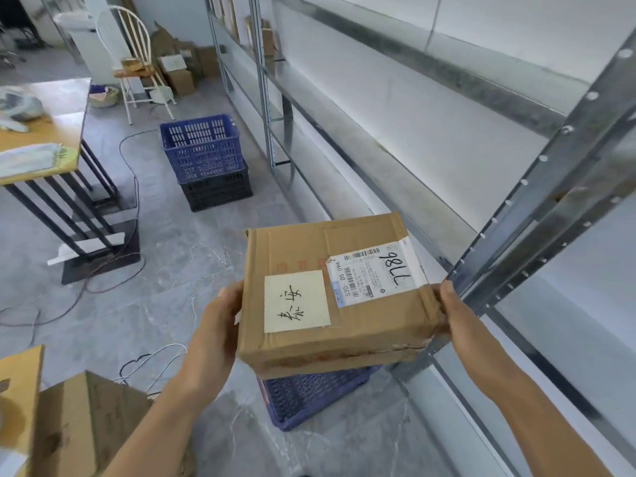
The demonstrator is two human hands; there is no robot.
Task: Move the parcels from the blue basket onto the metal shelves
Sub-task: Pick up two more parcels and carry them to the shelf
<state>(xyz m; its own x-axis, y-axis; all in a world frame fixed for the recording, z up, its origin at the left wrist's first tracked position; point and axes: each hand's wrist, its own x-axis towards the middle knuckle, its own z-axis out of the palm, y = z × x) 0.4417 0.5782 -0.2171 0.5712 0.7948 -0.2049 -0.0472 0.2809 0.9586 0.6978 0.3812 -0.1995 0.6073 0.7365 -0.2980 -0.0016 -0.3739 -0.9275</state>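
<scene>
I hold a brown cardboard parcel point(303, 249) flat in the air with both hands. It carries a cream note and a white shipping label marked 7786. My left hand point(216, 325) grips its left side and my right hand point(454, 311) grips its right side, close to a metal shelf upright point(537, 201). Directly under the parcel sits a blue basket point(309, 397) on the floor, mostly hidden by the box. The metal shelves point(413, 139) run along the right wall, their near levels bare.
Another blue basket point(199, 146) is stacked on a black crate point(216, 191) farther along the shelves. A wooden table point(41, 132) stands at left. An open cardboard box point(79, 425) sits at lower left. Cables trail over the grey floor. A white chair point(137, 63) and boxes stand at the back.
</scene>
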